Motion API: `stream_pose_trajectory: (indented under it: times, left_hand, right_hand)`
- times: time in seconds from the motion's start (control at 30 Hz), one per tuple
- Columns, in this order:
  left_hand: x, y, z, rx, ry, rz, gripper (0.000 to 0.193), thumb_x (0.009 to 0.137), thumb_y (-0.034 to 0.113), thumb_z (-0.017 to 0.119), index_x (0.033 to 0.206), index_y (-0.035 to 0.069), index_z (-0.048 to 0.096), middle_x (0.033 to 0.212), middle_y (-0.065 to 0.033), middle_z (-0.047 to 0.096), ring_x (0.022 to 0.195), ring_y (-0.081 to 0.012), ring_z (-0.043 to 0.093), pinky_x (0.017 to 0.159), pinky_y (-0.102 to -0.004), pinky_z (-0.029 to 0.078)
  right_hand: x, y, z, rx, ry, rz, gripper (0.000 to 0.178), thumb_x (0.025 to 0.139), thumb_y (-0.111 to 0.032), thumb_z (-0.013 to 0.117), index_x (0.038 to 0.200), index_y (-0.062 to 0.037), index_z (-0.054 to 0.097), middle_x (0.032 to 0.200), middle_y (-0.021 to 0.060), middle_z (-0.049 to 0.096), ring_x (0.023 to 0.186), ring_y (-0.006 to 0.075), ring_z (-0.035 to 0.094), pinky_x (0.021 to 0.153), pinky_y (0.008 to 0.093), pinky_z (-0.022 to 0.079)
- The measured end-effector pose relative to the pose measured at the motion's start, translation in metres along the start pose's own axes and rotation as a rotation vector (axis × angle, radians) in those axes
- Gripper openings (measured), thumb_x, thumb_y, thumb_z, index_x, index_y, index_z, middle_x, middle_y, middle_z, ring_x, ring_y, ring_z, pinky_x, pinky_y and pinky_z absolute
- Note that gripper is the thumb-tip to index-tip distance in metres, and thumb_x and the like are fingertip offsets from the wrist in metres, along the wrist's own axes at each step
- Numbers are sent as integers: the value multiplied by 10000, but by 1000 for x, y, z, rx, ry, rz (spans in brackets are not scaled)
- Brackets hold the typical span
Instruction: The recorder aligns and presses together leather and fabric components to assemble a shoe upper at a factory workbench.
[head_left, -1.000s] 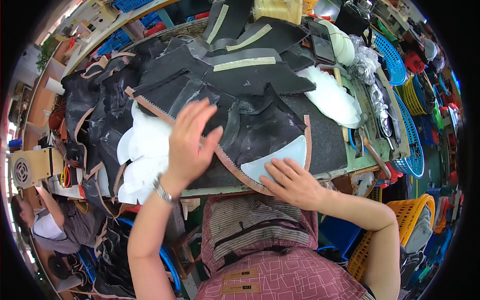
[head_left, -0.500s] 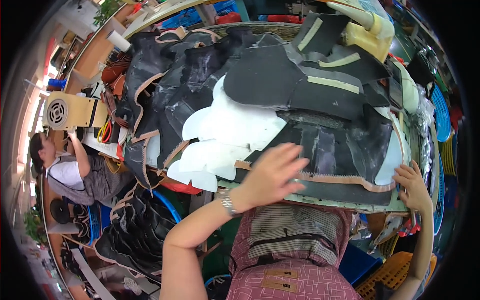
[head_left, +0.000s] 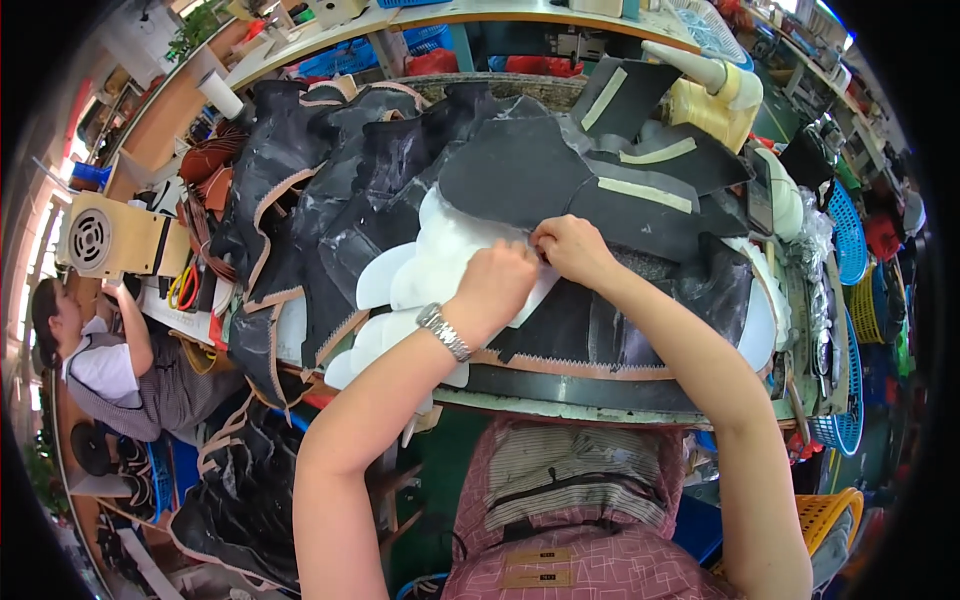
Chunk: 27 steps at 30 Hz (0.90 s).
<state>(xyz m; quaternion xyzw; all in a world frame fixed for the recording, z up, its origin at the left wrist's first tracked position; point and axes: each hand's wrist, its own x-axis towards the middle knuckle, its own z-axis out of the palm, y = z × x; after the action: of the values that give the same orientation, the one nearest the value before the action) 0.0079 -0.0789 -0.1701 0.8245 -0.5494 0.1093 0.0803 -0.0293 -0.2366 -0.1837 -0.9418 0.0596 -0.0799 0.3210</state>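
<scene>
Both my hands meet over a stack of white round-edged sheets (head_left: 440, 245) on the table. My left hand (head_left: 497, 283), with a metal watch (head_left: 443, 332) on its wrist, has its fingers curled down at the sheets' right side. Just beyond it my right hand (head_left: 574, 250) pinches by the edge of a flat black panel (head_left: 515, 170); what either set of fingertips holds is hidden. Under my right forearm lies a black leather-like piece (head_left: 590, 320) with a tan zigzag edge. More such black pieces (head_left: 380, 165) are heaped to the left.
A yellow container (head_left: 708, 112) stands at the table's far right, near pale-striped black panels (head_left: 645, 193). Blue baskets (head_left: 848, 235) line the right side. Another person (head_left: 120, 370) works at the left beside a beige machine (head_left: 110, 235). Black pieces (head_left: 245, 500) hang low at left.
My right hand has left the right end of the near black piece and swung in to the middle. My left hand has moved up and left onto the white sheets, its fingers now curled.
</scene>
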Motion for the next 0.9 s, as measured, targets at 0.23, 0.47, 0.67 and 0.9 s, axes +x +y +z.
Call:
stream_pose_trajectory:
  times: [0.23,0.47,0.67,0.9]
  left_hand:
    - [24,-6,1,113,-208,117,81,674,110,612,668,60,676,658,-109,642,672,-252,659,594,-341,527]
    - [-40,-76,-71,-510,-107,-317,253,767,223,659,899,7,645,834,-128,661,759,-253,646,679,-316,499]
    - [-122,-78,-68,-190,-135,-642,259,742,234,690,876,18,641,821,-119,640,761,-238,629,675,-329,488]
    - [-172,-61,-70,-187,-196,-814,440,717,278,716,1039,38,535,902,-140,601,853,-285,595,762,-358,465]
  right_hand:
    - [-16,3,0,-22,-54,-30,255,812,-103,476,981,-54,661,921,147,580,938,311,563,827,388,444]
    - [-34,-4,-5,-162,25,-218,312,743,-219,660,1008,-56,632,989,102,580,933,286,561,810,359,456]
    - [-20,-62,26,-43,-106,-558,259,702,-168,698,937,-81,635,980,61,593,946,246,557,786,352,477]
    - [-2,-103,47,-142,-201,-595,334,701,-158,705,1011,-74,611,1046,53,590,987,242,545,838,345,463]
